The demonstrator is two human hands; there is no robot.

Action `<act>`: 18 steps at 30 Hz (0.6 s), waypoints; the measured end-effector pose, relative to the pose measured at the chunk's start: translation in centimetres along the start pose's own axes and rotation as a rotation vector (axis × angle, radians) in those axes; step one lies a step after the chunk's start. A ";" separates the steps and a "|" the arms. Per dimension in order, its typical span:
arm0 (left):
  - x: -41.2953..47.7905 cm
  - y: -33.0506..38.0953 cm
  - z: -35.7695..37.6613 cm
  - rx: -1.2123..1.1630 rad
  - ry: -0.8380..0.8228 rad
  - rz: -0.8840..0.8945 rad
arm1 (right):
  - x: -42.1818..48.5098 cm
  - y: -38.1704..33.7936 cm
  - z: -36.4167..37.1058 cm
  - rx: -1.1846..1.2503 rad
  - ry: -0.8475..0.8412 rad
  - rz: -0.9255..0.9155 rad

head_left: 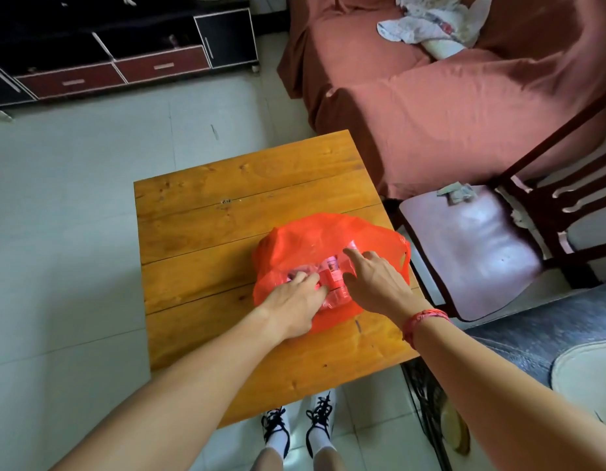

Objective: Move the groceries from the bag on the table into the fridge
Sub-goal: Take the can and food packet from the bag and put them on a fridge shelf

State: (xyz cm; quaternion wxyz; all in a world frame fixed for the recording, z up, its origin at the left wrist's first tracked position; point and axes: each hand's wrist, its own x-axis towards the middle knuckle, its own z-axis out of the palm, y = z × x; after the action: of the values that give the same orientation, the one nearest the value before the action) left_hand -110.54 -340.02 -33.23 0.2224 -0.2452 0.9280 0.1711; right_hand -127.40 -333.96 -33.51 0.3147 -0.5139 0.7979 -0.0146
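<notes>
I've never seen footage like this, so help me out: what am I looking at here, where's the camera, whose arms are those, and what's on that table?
There is no machine here: these are a person's two bare arms. The single picture comes from a wide-angle camera worn on the head, looking forward and down, so the shoes show at the bottom. On the wooden table lies an orange-red plastic bag, open at the top. Inside is a pack of what look like small pink-labelled bottles. The left hand reaches in, fingers curled on that pack. The right hand, with a red wristband, is spread open, fingers touching the bag. A chair stands beside the table.
</notes>
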 end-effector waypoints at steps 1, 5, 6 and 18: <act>0.6 -0.4 0.4 0.016 -0.017 -0.001 | 0.9 0.1 0.2 0.007 -0.002 -0.003; 1.9 -2.1 1.3 0.070 -0.064 -0.053 | 4.4 0.1 0.0 0.019 0.027 -0.023; 2.0 -2.5 1.4 0.092 -0.072 -0.086 | 5.1 -0.1 -0.1 0.019 0.031 -0.030; 0.9 -5.9 1.1 -0.053 0.027 -0.373 | 6.2 -1.4 -1.4 0.029 -0.009 -0.186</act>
State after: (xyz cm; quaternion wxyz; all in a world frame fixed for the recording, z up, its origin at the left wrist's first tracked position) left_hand -107.75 -344.80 -35.82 0.2311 -0.4208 0.8646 0.1479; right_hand -128.70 -340.17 -34.99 0.3229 -0.5815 0.7449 -0.0529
